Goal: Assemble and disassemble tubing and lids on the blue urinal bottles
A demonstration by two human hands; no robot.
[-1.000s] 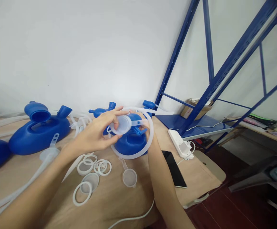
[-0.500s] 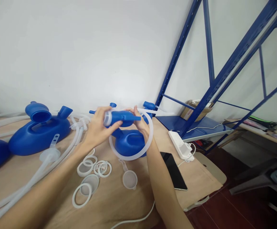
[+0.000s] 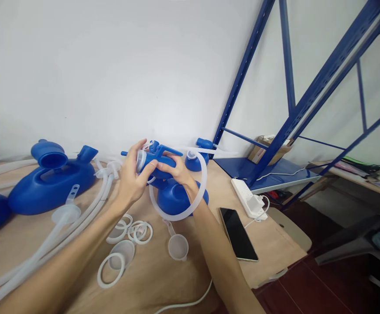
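Note:
Above a blue plastic bottle [image 3: 170, 198], my two hands hold a blue plastic spout piece [image 3: 151, 158] with a translucent ring [image 3: 140, 160] on its left end. My left hand [image 3: 133, 174] grips the ringed end, thumb on the near side. My right hand [image 3: 177, 171] is closed round the other end, and its far fingers are hidden. A narrow blue arm sticks out to the right above it. A clear hose [image 3: 179, 215] loops round the bottle and past my right wrist. Below lie a translucent cap with a strap [image 3: 178, 247] and several white rings [image 3: 111, 282].
More blue bottles stand at the left [image 3: 49, 192] and at the back [image 3: 194, 163]. Clear tubes [image 3: 39, 253] run along the left side. On the right are a phone [image 3: 238, 235], a white power strip [image 3: 247, 198] and a blue metal shelf [image 3: 268, 174].
The blue piece has turned, so its narrow arm now sits higher on top. My right hand has moved left, from behind the piece onto its near side, with the thumbs close together.

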